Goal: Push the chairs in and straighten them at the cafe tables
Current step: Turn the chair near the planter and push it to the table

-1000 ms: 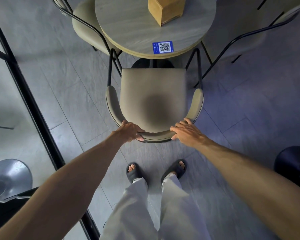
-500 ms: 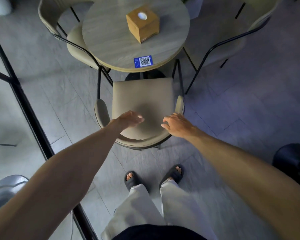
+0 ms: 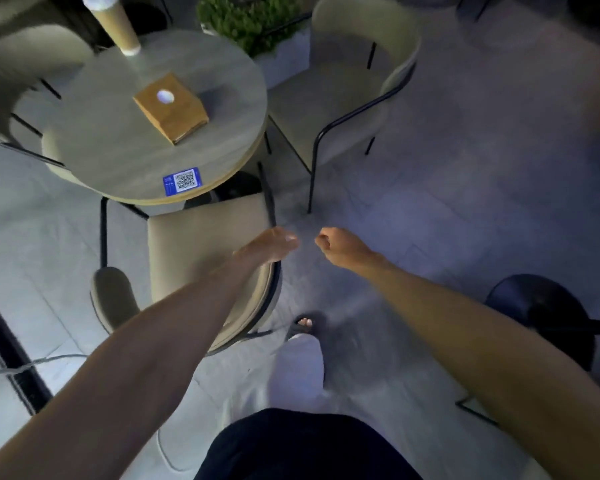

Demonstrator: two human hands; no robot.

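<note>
A beige cushioned chair (image 3: pixel 194 244) with a black metal frame stands below me, its seat front tucked under the round wooden table (image 3: pixel 118 157). My left hand (image 3: pixel 271 245) hovers over the chair's right side, fingers loosely together, holding nothing. My right hand (image 3: pixel 340 245) is curled into a loose fist above the floor, right of the chair. A second beige chair (image 3: pixel 343 98) stands at the table's right, angled away from it. A third beige chair (image 3: pixel 21 77) sits at the table's far left.
On the table stand a wooden tissue box (image 3: pixel 172 107) and a blue QR sticker (image 3: pixel 182 181). A potted plant (image 3: pixel 250 19) is behind. A dark stool (image 3: pixel 541 313) is at my right, a black frame (image 3: pixel 7 348) at my left. My foot (image 3: pixel 303 325) is beside the chair.
Both hands have come off the near chair's backrest and swung right. My view has turned right, bringing the angled right chair and the plant into sight.
</note>
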